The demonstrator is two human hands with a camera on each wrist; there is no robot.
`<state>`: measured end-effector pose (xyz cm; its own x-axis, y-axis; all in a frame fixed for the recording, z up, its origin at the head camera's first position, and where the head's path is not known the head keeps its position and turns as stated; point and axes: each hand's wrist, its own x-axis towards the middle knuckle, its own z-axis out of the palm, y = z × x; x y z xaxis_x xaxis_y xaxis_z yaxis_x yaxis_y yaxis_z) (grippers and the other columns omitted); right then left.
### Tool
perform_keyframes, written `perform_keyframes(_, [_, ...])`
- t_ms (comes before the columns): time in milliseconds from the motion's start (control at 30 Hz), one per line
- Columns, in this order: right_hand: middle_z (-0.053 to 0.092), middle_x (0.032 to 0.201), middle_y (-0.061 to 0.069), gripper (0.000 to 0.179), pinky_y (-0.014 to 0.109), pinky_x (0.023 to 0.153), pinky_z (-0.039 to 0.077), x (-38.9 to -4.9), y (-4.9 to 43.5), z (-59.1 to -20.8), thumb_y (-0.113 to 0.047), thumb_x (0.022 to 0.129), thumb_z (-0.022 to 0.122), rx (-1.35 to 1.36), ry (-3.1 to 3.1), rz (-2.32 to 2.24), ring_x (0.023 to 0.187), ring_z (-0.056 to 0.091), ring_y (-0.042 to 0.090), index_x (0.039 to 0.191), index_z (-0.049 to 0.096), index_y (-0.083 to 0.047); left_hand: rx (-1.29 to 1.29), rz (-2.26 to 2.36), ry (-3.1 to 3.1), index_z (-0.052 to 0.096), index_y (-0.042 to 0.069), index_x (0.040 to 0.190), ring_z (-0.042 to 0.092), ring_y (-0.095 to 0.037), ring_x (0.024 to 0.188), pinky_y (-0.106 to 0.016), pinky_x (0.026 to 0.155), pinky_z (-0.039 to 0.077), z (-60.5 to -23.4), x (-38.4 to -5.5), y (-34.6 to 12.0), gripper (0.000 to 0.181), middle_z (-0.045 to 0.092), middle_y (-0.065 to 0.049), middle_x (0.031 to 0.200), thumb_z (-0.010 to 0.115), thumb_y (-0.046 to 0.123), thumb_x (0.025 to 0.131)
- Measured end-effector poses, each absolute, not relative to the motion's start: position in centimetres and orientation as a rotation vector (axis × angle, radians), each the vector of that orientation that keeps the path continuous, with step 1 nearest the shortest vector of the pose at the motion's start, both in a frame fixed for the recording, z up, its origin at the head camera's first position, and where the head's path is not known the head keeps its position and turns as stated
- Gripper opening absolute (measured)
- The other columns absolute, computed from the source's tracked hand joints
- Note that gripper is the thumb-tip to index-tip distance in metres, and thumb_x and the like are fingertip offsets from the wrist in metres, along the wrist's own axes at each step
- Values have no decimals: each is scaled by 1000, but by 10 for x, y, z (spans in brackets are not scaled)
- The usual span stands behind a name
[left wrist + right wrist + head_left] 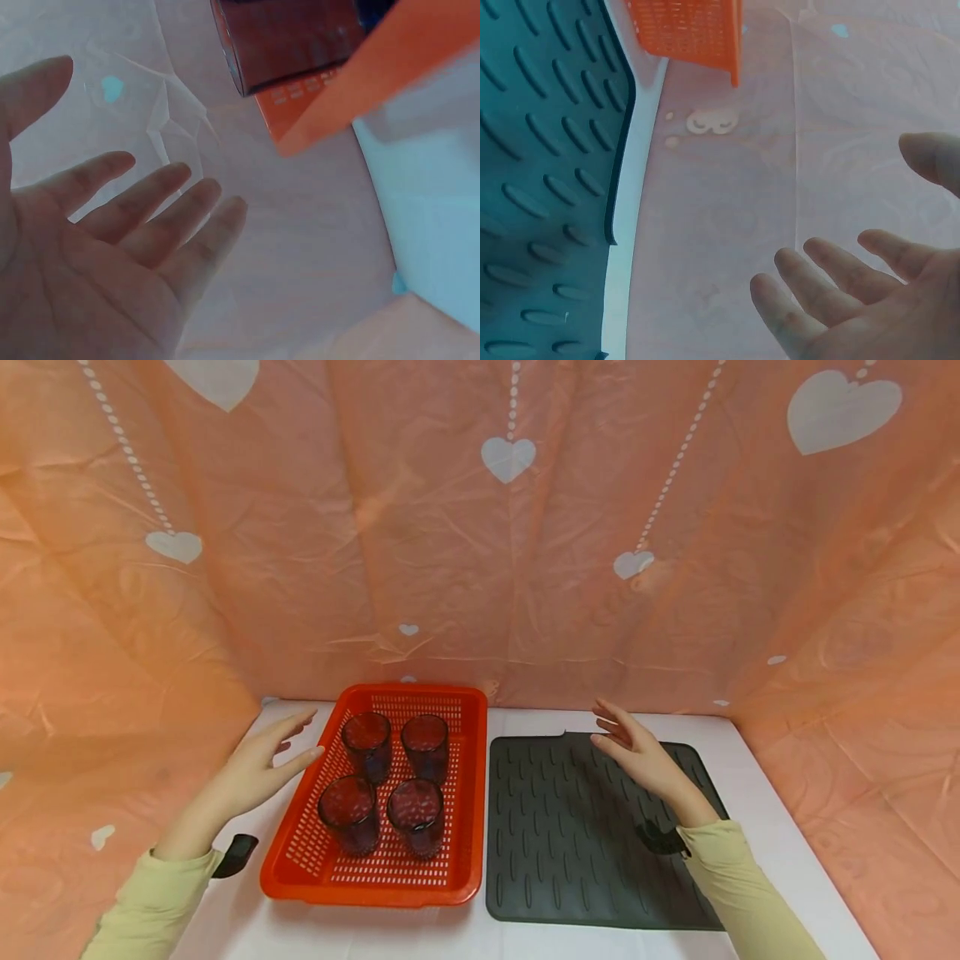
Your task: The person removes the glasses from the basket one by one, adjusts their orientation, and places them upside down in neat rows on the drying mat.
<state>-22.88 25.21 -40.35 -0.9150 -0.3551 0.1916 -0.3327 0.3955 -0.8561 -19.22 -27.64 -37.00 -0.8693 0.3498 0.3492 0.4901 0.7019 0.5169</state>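
Observation:
In the head view an orange-red plastic basket point(480, 827) with slotted sides stands left of centre. Several dark, see-through glasses stand upright in it, among them a front left glass point(352, 818) and a back right glass point(426, 752). My left hand point(258, 768) hovers by the basket's left side, fingers extended and holding nothing; its wrist view shows the bare palm point(97, 262) with spread fingers. To the right lies a dark ridged drying mat point(555, 835). Above its far part hangs my right hand point(633, 752), empty, fingers loosely extended.
A white-covered table point(360, 935) carries the basket and the mat side by side, a narrow strip between them. Orange-pink sheeting point(435, 552) with white hearts rises behind and on both sides. Each wrist wears a black strap, such as the left strap point(236, 856).

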Motion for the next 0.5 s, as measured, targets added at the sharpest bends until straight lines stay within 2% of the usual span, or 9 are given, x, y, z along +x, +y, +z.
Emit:
perform_keyframes(100, [30, 151, 14, 65, 47, 104, 33, -228, 252, -404, -20, 98, 57, -660, 2601, -1615, 136, 33, 32, 152, 23, -16, -673, -956, -2692, 42, -5, 139, 50, -44, 115, -57, 90, 43, -371, -187, -273, 60, 51, -30, 130, 68, 17, 90])
perform_keyframes(333, [32, 149, 16, 63, 54, 100, 36, -223, 252, -407, -19, 98, 56, -670, 2586, -1633, 134, 34, 37, 152, 23, -16, -677, -996, -2708, 41, -2, 141, 51, -40, 117, -53, 91, 43, -375, -178, -269, 66, 51, -24, 133, 72, 22, 87])
perform_keyframes(500, [32, 149, 16, 63, 56, 101, 34, -220, 252, -410, -19, 98, 56, -638, 2546, -1675, 134, 34, 38, 152, 24, -17, -682, -1026, -2753, 40, -2, 141, 48, -41, 120, -56, 93, 42, -381, -174, -264, 74, 48, -24, 136, 76, 27, 83])
